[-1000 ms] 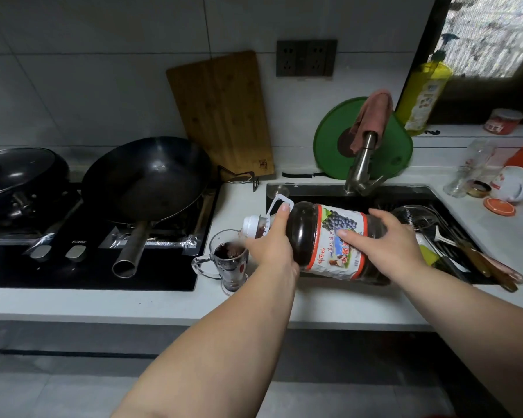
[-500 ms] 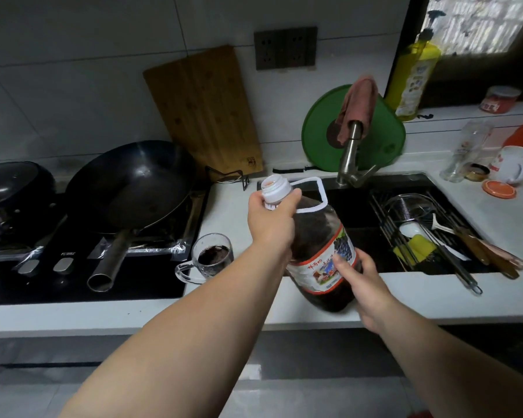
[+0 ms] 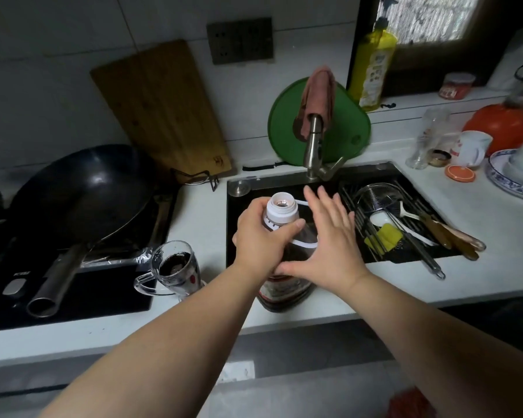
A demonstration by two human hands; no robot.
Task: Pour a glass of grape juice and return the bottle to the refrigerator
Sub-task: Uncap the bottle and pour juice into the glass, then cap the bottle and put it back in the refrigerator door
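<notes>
The grape juice bottle (image 3: 284, 292) stands upright on the white counter's front edge, just before the sink, its white neck open at the top. My left hand (image 3: 261, 236) grips the bottle's neck and shoulder. My right hand (image 3: 329, 239) hovers over the bottle's right side with straight, spread fingers, holding nothing. A clear handled glass (image 3: 175, 271) partly filled with dark juice stands on the counter left of the bottle, beside the stove.
A black wok (image 3: 82, 197) sits on the stove (image 3: 73, 291) at left. The sink (image 3: 284, 191) behind the bottle holds a rack with utensils (image 3: 411, 224). A tap (image 3: 314, 149), green board, wooden board, soap bottle, cups and bowls line the back and right.
The bottle went from tilted over the glass to upright and now stands on the counter. My right hand left the bottle's base and rose, open, beside its neck.
</notes>
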